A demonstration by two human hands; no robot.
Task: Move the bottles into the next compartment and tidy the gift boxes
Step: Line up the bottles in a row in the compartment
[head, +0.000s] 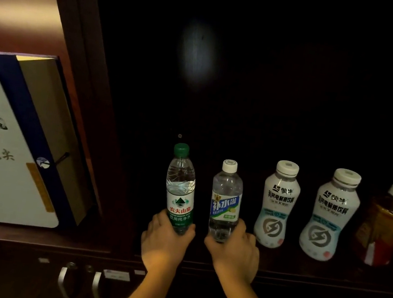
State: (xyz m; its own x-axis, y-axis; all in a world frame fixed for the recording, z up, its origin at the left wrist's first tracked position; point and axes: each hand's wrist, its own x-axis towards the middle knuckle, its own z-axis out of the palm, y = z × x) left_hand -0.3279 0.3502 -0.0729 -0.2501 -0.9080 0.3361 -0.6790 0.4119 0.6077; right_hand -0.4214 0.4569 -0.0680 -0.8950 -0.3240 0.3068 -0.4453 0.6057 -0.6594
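Clear plastic is slippery: your left hand [165,240] clasps the green-capped bottle [180,189] low, your right hand [234,250] the white-capped bottle [225,201]; tall tops above your fingers could tip.

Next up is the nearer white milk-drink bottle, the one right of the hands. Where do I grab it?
Probably at the waist of the white bottle, just above its bulging base, coming straight in from the open shelf front. It stands upright, and the narrowing suits a wrap grip.
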